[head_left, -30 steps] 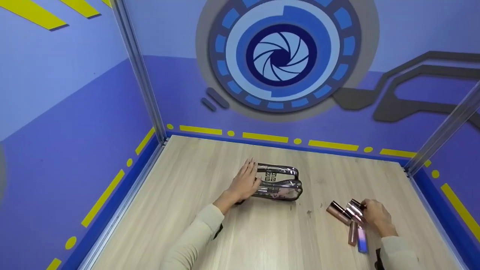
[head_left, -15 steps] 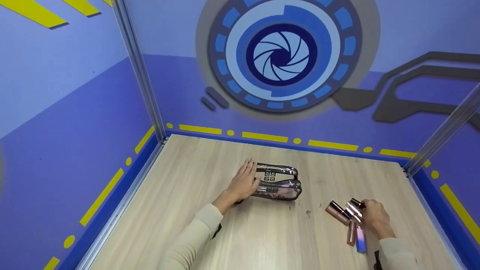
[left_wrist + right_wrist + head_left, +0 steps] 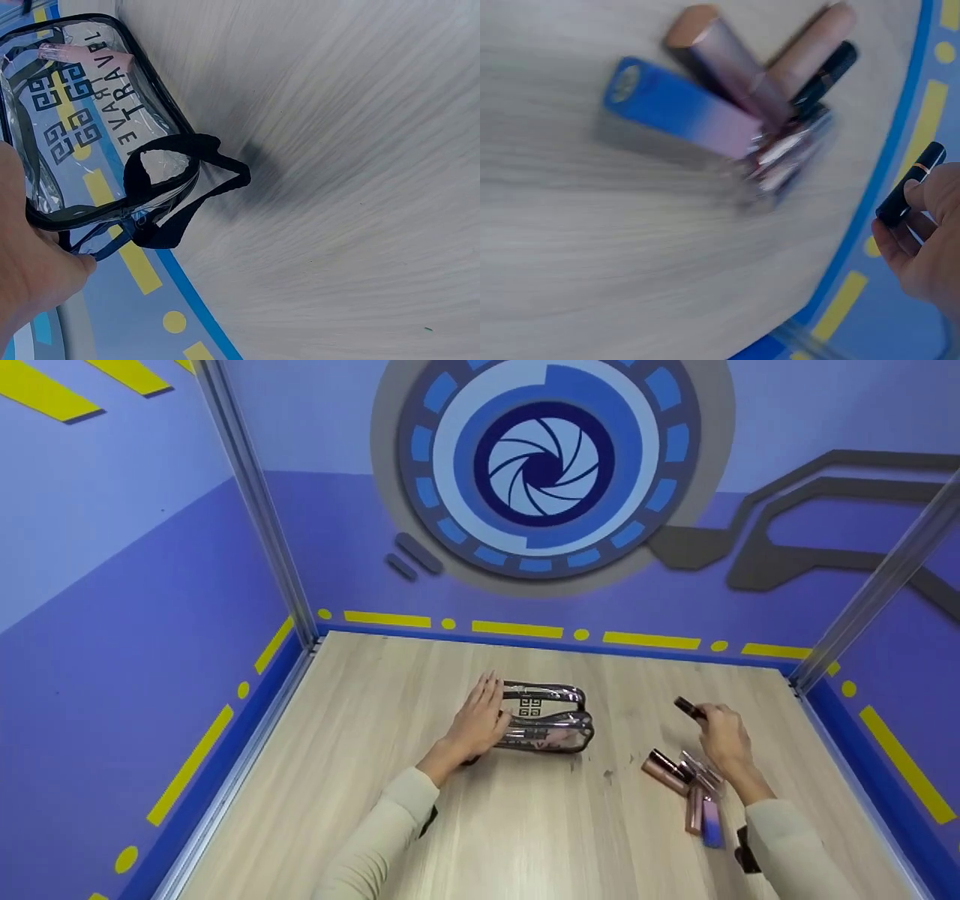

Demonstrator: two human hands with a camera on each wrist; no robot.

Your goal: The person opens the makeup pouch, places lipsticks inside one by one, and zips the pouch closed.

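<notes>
The clear pouch (image 3: 544,718) has black piping, a black square emblem and printed black lettering, with a black strap loop (image 3: 206,146) at one end and a pink item (image 3: 86,56) inside. Its long side runs crosswise. Well apart to its right, the short black tube (image 3: 686,706), gold-banded, is held raised and tilted.

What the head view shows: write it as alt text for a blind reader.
A person's right hand holds a small black tube near a cluster of cosmetic containers, while the left hand rests on a clear, black-trimmed pouch on a wood-grain table.
</notes>
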